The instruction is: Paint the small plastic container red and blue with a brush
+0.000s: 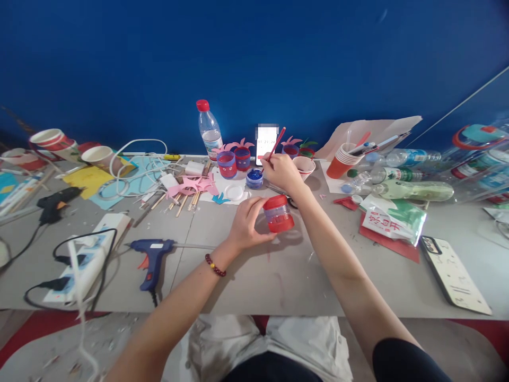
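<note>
My left hand (247, 222) grips a short, clear plastic cup (279, 213) with red bands at top and bottom, held tilted above the table. Its middle band looks see-through and bluish. A paintbrush (278, 142) with a red handle is pinched in my right hand (283, 172), its lower end reaching toward an open jar of blue paint (254, 179); whether the tip touches the paint is hard to see. Behind the jar stand painted red and purple cups (227, 165) with pink paper leaves. Beside it lie a white lid (234, 192) and a blue paper cutout (220, 199).
A blue glue gun (155, 260) and a power strip (89, 257) with cables are on the left. Pink paper cutouts (193, 184), a water bottle (209, 132) and an upright phone (267, 138) stand further back. Stacked paper cups (342, 162), plastic bottles (413, 190) and another phone (455, 276) are on the right.
</note>
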`<state>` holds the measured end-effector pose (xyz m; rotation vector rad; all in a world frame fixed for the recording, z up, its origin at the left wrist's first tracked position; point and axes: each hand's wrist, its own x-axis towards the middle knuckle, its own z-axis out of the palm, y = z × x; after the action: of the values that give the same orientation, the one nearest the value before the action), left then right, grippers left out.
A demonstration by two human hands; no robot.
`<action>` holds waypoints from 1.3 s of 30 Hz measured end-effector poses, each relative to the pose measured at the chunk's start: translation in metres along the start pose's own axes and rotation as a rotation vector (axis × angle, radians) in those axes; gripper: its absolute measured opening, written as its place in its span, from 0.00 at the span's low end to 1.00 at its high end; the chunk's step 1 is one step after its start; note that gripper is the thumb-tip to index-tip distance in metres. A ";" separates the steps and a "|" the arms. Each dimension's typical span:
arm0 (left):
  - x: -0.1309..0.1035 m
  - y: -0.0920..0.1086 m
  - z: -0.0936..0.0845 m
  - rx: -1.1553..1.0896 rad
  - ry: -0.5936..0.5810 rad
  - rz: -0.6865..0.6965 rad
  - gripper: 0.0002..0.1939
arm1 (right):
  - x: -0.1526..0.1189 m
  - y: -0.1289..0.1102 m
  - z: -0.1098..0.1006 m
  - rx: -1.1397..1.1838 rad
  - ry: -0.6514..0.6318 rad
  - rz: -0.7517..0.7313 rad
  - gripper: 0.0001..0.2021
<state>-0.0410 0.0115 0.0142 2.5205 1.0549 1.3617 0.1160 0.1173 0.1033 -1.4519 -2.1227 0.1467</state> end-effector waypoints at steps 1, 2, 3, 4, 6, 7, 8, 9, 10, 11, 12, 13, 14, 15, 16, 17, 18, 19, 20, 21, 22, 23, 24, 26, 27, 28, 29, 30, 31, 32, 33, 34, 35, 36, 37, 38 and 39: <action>0.000 0.000 0.000 0.007 0.002 0.000 0.43 | 0.000 0.000 0.000 0.014 0.010 0.000 0.15; 0.000 0.000 0.000 0.010 0.007 0.002 0.43 | 0.000 0.000 0.001 0.034 0.025 0.002 0.15; 0.000 0.000 0.000 0.008 0.010 0.005 0.43 | 0.000 0.000 0.001 0.055 0.042 0.009 0.14; 0.001 0.001 0.000 0.002 0.015 0.010 0.43 | 0.000 0.001 0.001 0.075 0.058 0.017 0.14; 0.001 0.001 -0.001 -0.005 0.013 0.012 0.43 | -0.001 0.001 0.001 0.104 0.076 0.020 0.15; 0.001 0.000 0.000 -0.004 0.006 0.008 0.43 | -0.001 0.002 0.001 0.111 0.073 0.011 0.15; 0.001 0.000 0.000 0.000 0.000 0.003 0.44 | -0.001 0.002 0.001 0.112 0.064 -0.003 0.15; 0.000 0.000 0.000 0.005 -0.004 -0.001 0.44 | -0.001 0.002 0.001 0.105 0.052 -0.015 0.15; 0.000 0.000 0.000 0.008 -0.003 -0.002 0.44 | -0.001 0.001 0.001 0.091 0.039 -0.022 0.15; 0.000 0.000 0.000 0.007 0.002 0.000 0.45 | -0.001 0.001 0.001 0.071 0.026 -0.021 0.15; 0.000 0.000 0.000 0.005 0.008 0.003 0.45 | -0.001 0.001 0.001 0.051 0.017 -0.015 0.15; 0.000 0.000 0.000 0.002 0.011 0.002 0.45 | -0.001 0.000 0.001 0.034 0.012 -0.005 0.15; 0.000 0.000 0.000 0.002 0.010 0.001 0.45 | -0.001 0.000 0.002 0.026 0.010 0.003 0.15; 0.000 0.000 0.000 0.004 0.006 -0.002 0.45 | -0.001 -0.001 0.002 0.029 0.010 0.008 0.15; 0.000 0.000 0.000 0.006 0.000 -0.005 0.45 | -0.001 -0.001 0.002 0.040 0.011 0.010 0.15; 0.000 0.000 0.000 0.008 -0.006 -0.009 0.45 | -0.001 -0.001 0.002 0.055 0.015 0.015 0.15; 0.000 0.000 0.000 0.007 -0.007 -0.010 0.45 | -0.001 -0.001 0.002 0.071 0.023 0.019 0.15; 0.000 0.000 0.000 0.004 -0.004 -0.009 0.45 | -0.001 -0.001 0.002 0.085 0.031 0.025 0.15; 0.000 0.000 0.000 0.000 0.000 -0.007 0.45 | -0.001 -0.001 0.001 0.094 0.040 0.029 0.15; 0.001 0.000 0.000 -0.005 0.004 -0.005 0.45 | -0.001 0.000 0.001 0.097 0.050 0.032 0.15; 0.001 0.001 0.000 -0.009 0.009 0.000 0.44 | 0.000 0.000 0.001 0.096 0.056 0.029 0.15; 0.001 0.001 0.000 -0.013 0.012 0.006 0.44 | 0.000 0.001 0.001 0.093 0.056 0.021 0.15; 0.001 0.001 0.000 -0.016 0.015 0.011 0.44 | 0.000 0.001 0.001 0.088 0.049 0.012 0.15; 0.001 0.002 -0.001 -0.016 0.019 0.015 0.44 | 0.000 0.001 0.003 0.075 0.034 -0.004 0.15; 0.001 0.002 -0.001 -0.014 0.021 0.015 0.44 | 0.000 0.000 0.004 0.069 0.028 -0.008 0.15; 0.001 0.002 -0.001 -0.011 0.021 0.011 0.43 | 0.000 0.000 0.004 0.068 0.024 -0.009 0.15; 0.001 0.002 0.000 -0.009 0.018 0.003 0.43 | 0.000 -0.001 0.005 0.071 0.023 -0.007 0.14; 0.001 0.002 0.000 -0.008 0.014 -0.003 0.44 | 0.000 -0.001 0.005 0.077 0.024 -0.002 0.14; 0.001 0.002 0.000 -0.008 0.008 -0.010 0.44 | 0.000 -0.002 0.004 0.083 0.029 0.009 0.14; 0.001 0.002 0.000 -0.009 0.005 -0.014 0.44 | 0.000 -0.002 0.003 0.091 0.040 0.027 0.13; 0.001 0.002 -0.001 -0.010 0.004 -0.016 0.44 | 0.000 -0.003 0.001 0.104 0.054 0.051 0.13; 0.001 0.001 -0.001 -0.011 0.005 -0.015 0.44 | 0.000 -0.003 -0.001 0.124 0.070 0.074 0.13; 0.001 0.001 -0.001 -0.011 0.007 -0.014 0.44 | 0.000 -0.003 -0.004 0.154 0.088 0.097 0.13; 0.002 0.001 -0.001 -0.009 0.008 -0.018 0.43 | 0.001 -0.003 -0.007 0.198 0.108 0.121 0.12; 0.002 0.001 -0.002 -0.008 0.004 -0.027 0.43 | 0.001 -0.002 -0.010 0.254 0.128 0.145 0.12; 0.002 0.001 -0.002 -0.007 -0.005 -0.040 0.43 | 0.002 -0.001 -0.013 0.322 0.152 0.173 0.12; 0.002 0.000 -0.002 -0.005 -0.016 -0.057 0.43 | 0.002 0.000 -0.015 0.399 0.180 0.207 0.12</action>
<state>-0.0420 0.0118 0.0167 2.4729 1.1098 1.3262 0.1234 0.1161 0.1169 -1.3800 -1.6800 0.4708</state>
